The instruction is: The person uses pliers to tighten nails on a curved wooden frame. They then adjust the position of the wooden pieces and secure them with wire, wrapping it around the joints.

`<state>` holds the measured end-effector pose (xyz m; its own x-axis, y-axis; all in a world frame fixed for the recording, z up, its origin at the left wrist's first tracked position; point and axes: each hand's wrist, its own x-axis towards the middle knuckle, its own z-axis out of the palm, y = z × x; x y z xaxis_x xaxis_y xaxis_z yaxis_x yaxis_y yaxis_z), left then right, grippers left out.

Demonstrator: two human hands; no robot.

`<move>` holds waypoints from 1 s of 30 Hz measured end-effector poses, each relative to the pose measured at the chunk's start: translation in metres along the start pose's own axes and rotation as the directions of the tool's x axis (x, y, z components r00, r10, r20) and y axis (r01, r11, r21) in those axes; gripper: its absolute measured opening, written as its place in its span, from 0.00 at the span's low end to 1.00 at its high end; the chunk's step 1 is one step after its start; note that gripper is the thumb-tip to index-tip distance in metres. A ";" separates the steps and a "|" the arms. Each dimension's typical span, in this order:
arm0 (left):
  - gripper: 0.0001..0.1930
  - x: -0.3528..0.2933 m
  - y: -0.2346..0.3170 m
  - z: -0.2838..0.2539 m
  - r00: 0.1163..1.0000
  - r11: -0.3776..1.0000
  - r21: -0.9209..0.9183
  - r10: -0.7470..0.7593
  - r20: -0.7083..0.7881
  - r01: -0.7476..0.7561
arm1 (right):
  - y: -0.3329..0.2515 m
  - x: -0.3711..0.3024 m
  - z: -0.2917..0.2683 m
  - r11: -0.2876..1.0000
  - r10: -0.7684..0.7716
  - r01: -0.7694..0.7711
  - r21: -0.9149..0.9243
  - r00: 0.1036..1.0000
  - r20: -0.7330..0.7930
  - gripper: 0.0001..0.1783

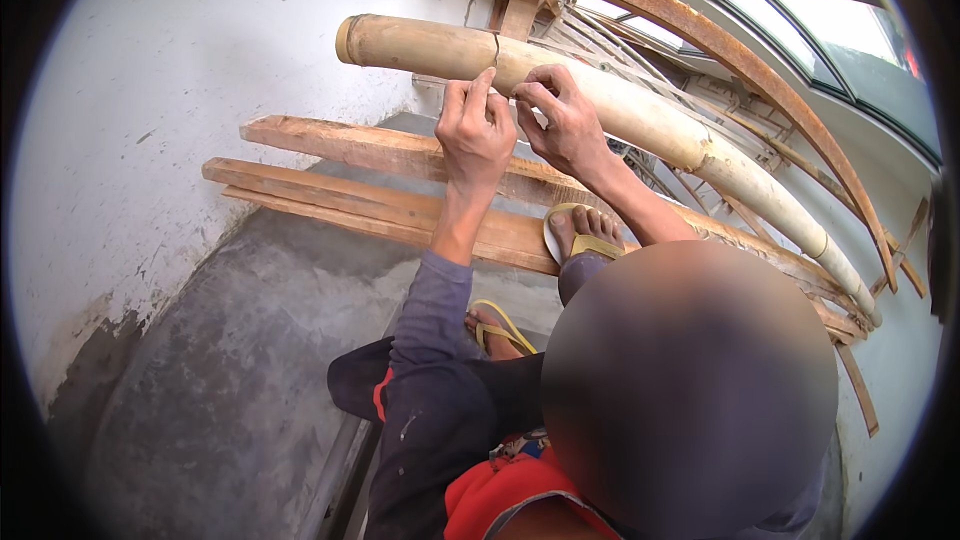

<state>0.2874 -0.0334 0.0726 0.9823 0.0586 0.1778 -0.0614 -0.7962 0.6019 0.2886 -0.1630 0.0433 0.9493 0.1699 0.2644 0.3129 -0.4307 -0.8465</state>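
Observation:
A thick pale bamboo pole (420,44) runs from the upper left down to the far right. Around it, near its left end, passes a thin dark strand (497,46), either wire or cord. My left hand (474,136) is closed in a pinch at the strand's lower end, its fingertips against the pole's near side. Just to its right, my right hand (566,124) is also closed, thumb and fingertips pressed together close to the left fingers. What sits in that right pinch is too small to make out.
Rough wooden planks (350,202) lie below the pole, a sandalled foot (585,230) on them. A curved brown beam (640,2) arches beyond the pole. A white wall (130,110) stands left, windows (810,30) upper right. A blurred round patch hides the lower right.

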 end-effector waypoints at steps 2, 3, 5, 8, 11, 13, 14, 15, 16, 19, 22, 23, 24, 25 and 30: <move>0.12 0.006 0.007 -0.003 0.989 0.991 0.009 -0.132 0.074 0.131 | -0.001 0.001 -0.001 1.000 -0.004 0.004 -0.005 1.000 0.030 0.11; 0.12 0.010 0.008 -0.004 0.974 0.979 -0.004 -0.202 0.107 0.203 | -0.001 0.003 -0.002 1.000 0.017 -0.017 -0.001 0.999 0.050 0.10; 0.12 0.018 0.012 -0.008 0.920 0.928 -0.093 -0.339 0.197 0.362 | -0.001 0.005 -0.004 0.998 0.062 -0.062 0.006 0.994 0.090 0.09; 0.12 0.024 0.010 -0.017 0.784 0.727 -0.312 -0.500 0.369 0.611 | 0.004 0.008 -0.005 1.000 -0.011 0.011 0.002 0.995 0.096 0.09; 0.13 0.020 -0.005 -0.014 0.670 0.472 -0.478 -0.566 0.480 0.741 | 0.004 0.016 -0.008 0.999 0.020 -0.026 0.038 0.987 0.162 0.08; 0.13 0.014 -0.005 -0.012 0.676 0.490 -0.468 -0.581 0.454 0.736 | 0.004 0.024 -0.009 0.997 0.047 -0.059 0.056 0.978 0.204 0.07; 0.13 0.012 -0.002 -0.012 0.677 0.497 -0.463 -0.586 0.445 0.734 | 0.000 0.026 -0.011 0.997 0.041 -0.053 0.054 0.977 0.208 0.07; 0.13 0.013 -0.001 -0.013 0.653 0.459 -0.468 -0.591 0.473 0.755 | -0.003 0.029 -0.012 0.998 0.034 -0.046 0.051 0.977 0.212 0.07; 0.13 0.016 -0.002 -0.016 0.628 0.420 -0.472 -0.595 0.502 0.775 | -0.005 0.030 -0.013 0.998 0.028 -0.039 0.049 0.976 0.216 0.07; 0.12 0.028 -0.008 -0.027 0.601 0.373 -0.476 -0.573 0.557 0.796 | 0.000 0.022 -0.012 1.000 -0.014 0.017 -0.017 0.986 0.167 0.07; 0.12 0.031 -0.002 -0.036 0.558 0.303 -0.477 -0.570 0.603 0.825 | 0.006 0.019 -0.010 1.000 -0.016 0.015 0.009 0.988 0.152 0.08; 0.12 0.029 -0.001 -0.036 0.543 0.271 -0.481 -0.563 0.623 0.834 | 0.007 0.016 -0.008 1.000 -0.005 0.005 0.001 0.988 0.157 0.08; 0.12 0.027 -0.001 -0.036 0.528 0.239 -0.484 -0.554 0.644 0.842 | 0.008 0.014 -0.007 1.000 0.007 -0.006 -0.007 0.987 0.161 0.08; 0.13 0.026 -0.002 -0.036 0.521 0.277 -0.446 -0.544 0.657 0.851 | 0.009 0.011 -0.007 1.000 0.019 -0.017 -0.016 0.986 0.165 0.09; 0.14 0.030 -0.009 -0.034 0.483 0.467 -0.266 -0.442 0.756 0.843 | 0.017 0.013 -0.006 0.991 -0.129 0.123 0.047 0.981 0.146 0.10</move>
<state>0.3114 -0.0036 0.0988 0.6357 -0.0752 -0.7683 0.7524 -0.1623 0.6384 0.3064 -0.1733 0.0348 0.8864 0.3517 0.3011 0.4259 -0.3644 -0.8281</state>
